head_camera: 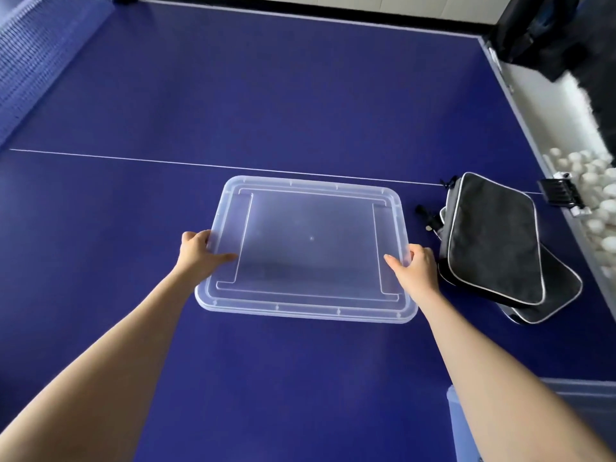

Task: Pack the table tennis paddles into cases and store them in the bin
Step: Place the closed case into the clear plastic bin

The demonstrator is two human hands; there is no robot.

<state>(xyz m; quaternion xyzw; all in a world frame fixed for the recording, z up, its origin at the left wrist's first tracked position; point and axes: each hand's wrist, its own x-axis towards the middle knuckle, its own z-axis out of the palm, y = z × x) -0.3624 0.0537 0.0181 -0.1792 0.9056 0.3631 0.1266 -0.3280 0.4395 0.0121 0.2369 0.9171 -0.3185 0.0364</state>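
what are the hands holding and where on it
Both hands hold the clear plastic lid by its short side edges: the left hand grips the left edge, the right hand the right edge, thumbs on top.

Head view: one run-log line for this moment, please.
left hand: grips lid left edge | right hand: grips right edge | two black cases: stacked right of lid

Bright, even indoor light, faint soft shadows under the arms, wide-angle bending at edges, slight blur at top right
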